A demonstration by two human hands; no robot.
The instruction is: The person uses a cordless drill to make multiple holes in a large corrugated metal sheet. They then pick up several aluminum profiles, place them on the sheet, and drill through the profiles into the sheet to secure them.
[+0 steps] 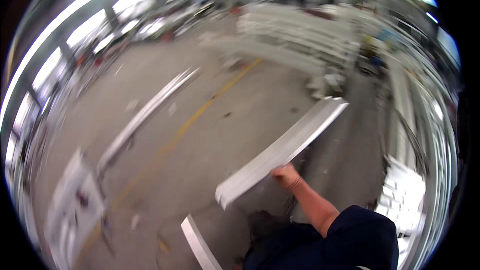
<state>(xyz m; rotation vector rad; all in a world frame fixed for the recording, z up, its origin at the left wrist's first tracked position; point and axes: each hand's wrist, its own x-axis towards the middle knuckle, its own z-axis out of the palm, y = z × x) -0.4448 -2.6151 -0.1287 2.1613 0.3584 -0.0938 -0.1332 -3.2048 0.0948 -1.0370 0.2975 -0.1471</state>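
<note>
My right hand [286,175], at the end of a bare forearm, is closed on the near edge of a long, flat, silver-white metal profile [282,152]. The profile is tilted, its far end up to the right and its near end down to the left, and it is held above the floor. Below its near end, a narrower white strip [200,245] runs out of the bottom edge of the picture; what holds or supports it does not show. My left hand is outside the picture.
A yellow line [185,126] crosses the concrete floor. Long pale profiles [147,112] lie left of it, near a white slab-like object [72,215]. Stacked white lengths [295,27] stand ahead, and a rack of profiles [435,120] lines the right side. Much is motion-blurred.
</note>
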